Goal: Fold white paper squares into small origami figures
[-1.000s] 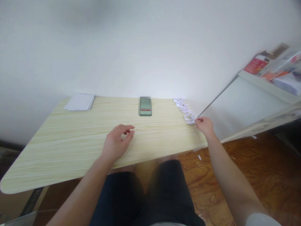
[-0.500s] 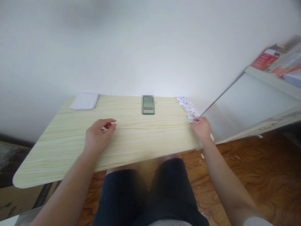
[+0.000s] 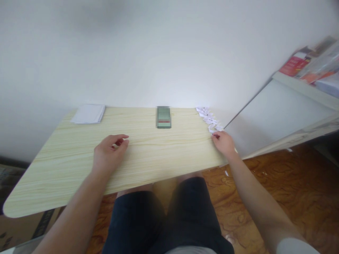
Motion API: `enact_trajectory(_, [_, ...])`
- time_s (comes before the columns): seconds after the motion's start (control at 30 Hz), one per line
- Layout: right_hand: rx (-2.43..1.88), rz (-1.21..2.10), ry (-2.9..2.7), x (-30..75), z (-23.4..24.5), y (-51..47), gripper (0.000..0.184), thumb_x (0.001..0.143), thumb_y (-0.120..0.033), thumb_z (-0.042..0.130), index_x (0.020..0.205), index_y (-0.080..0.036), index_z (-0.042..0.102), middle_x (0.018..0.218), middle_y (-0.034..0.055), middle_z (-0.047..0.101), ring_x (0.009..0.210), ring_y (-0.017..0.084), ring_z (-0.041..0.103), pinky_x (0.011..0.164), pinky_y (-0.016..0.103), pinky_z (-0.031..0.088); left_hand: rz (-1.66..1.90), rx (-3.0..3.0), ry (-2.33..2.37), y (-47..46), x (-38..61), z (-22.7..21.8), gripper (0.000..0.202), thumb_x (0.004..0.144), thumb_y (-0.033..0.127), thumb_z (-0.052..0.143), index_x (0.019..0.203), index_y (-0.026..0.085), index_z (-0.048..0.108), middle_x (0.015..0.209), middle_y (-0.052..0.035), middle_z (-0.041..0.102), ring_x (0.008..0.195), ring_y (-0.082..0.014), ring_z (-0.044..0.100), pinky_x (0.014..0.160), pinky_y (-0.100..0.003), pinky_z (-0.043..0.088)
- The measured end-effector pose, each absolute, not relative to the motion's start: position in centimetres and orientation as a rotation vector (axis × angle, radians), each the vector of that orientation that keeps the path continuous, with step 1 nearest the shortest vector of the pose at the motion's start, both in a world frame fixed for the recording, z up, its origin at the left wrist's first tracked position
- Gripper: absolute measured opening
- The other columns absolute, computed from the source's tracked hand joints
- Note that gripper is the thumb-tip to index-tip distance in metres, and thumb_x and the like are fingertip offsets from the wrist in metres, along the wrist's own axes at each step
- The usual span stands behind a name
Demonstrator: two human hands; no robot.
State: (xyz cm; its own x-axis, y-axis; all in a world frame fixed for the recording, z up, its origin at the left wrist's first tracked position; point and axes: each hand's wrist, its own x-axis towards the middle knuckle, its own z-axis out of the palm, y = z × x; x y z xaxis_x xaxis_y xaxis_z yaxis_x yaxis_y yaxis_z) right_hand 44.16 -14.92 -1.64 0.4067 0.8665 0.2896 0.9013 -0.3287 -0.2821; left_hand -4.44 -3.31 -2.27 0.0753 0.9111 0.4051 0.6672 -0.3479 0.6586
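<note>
My left hand (image 3: 109, 153) hovers over the left-middle of the table, fingers curved, with a gap between thumb and forefinger and nothing in it. At the table's right side, my right hand (image 3: 224, 144) has its thumb and fingers drawn together at the near end of a row of white folded paper pieces (image 3: 208, 118). Its fingertips are right by the nearest piece; whether they grip anything is hidden. The row runs back along the right edge to the wall. A stack of white paper sheets (image 3: 88, 114) lies at the back left, apart from both hands.
A blurred-out dark green device (image 3: 163, 117) lies at the back middle of the wood-grain table (image 3: 159, 151), against the white wall. On the right stands a white cabinet (image 3: 286, 106) with red and clear packages (image 3: 295, 66) on top. A cardboard box (image 3: 23, 229) is below left.
The view has shifted slightly, so the table things sit a little further left. White paper that showed at my right fingertips is no longer visible there. My left hand keeps its pose.
</note>
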Motion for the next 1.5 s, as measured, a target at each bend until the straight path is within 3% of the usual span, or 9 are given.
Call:
enact_trajectory(0.33, [-2.191,-0.150,-1.408,40.9,-0.8,-14.4,0.023,0.080,-0.026,0.062,0.102,-0.021,0.069,0.091,0.0051,0.073,0.082,0.023,0.066,0.077,0.035,0.046,1.006,2.129,1.539,-2.8,-4.1,-2.2,0.026,0.090,0.037,0.059,0.105,0.023,0.075,0.093,-0.0045,0.072,0.090,-0.0228,0.067,0.086,-0.036,0.053])
enact_trajectory(0.43, [-2.007,-0.060,-1.470,36.0,-1.2,-12.9,0.012,0.084,-0.030,0.060,0.090,-0.023,0.067,0.084,0.0037,0.072,0.078,0.022,0.065,0.073,0.033,0.045,0.942,2.220,1.546,-2.3,-4.1,-1.7,0.023,0.090,0.034,0.059,0.102,0.024,0.076,0.095,-0.0044,0.074,0.095,-0.0226,0.067,0.092,-0.035,0.053])
enact_trajectory(0.7, [-1.581,0.356,-1.858,19.2,-0.3,-7.6,0.007,0.086,-0.027,0.062,0.085,-0.025,0.068,0.077,0.0002,0.071,0.071,0.018,0.063,0.068,0.030,0.041,0.967,2.178,2.002,4.4,-8.4,0.9,0.031,0.093,0.037,0.059,0.115,0.021,0.073,0.130,-0.0114,0.068,0.127,-0.0333,0.055,0.111,-0.048,0.042])
enact_trajectory(0.9, [-1.466,0.473,-1.945,14.9,-0.5,-4.4,0.009,0.089,-0.028,0.061,0.086,-0.025,0.068,0.078,-0.0006,0.072,0.071,0.016,0.063,0.065,0.028,0.038,0.830,1.997,2.205,9.4,-12.2,1.1,0.041,0.091,0.043,0.059,0.123,0.019,0.071,0.137,-0.0141,0.066,0.131,-0.0346,0.055,0.111,-0.046,0.043])
enact_trajectory(1.03, [-1.481,0.534,-1.906,14.9,-1.3,-3.7,0.010,0.090,-0.030,0.061,0.088,-0.025,0.068,0.075,-0.0013,0.072,0.068,0.016,0.063,0.064,0.028,0.037,0.684,1.940,2.249,10.6,-13.4,0.5,0.052,0.083,0.048,0.068,0.128,0.022,0.069,0.131,-0.0143,0.070,0.123,-0.0338,0.062,0.103,-0.044,0.047])
enact_trajectory(1.2, [-1.487,0.583,-1.880,15.1,-1.7,-3.5,0.010,0.090,-0.032,0.062,0.087,-0.026,0.069,0.073,-0.0026,0.071,0.067,0.016,0.062,0.063,0.028,0.036,0.582,1.936,2.280,11.0,-13.8,0.4,0.044,0.087,0.050,0.062,0.123,0.028,0.073,0.125,-0.0112,0.074,0.115,-0.0323,0.067,0.095,-0.042,0.050])
enact_trajectory(1.5, [-1.488,0.621,-1.854,15.2,-1.7,-3.4,0.007,0.089,-0.031,0.063,0.086,-0.026,0.068,0.072,-0.0029,0.071,0.067,0.016,0.062,0.063,0.028,0.035,0.415,1.940,2.371,11.7,-13.4,2.2,0.040,0.087,0.050,0.057,0.109,0.026,0.080,0.115,-0.0148,0.077,0.106,-0.0367,0.070,0.086,-0.046,0.052])
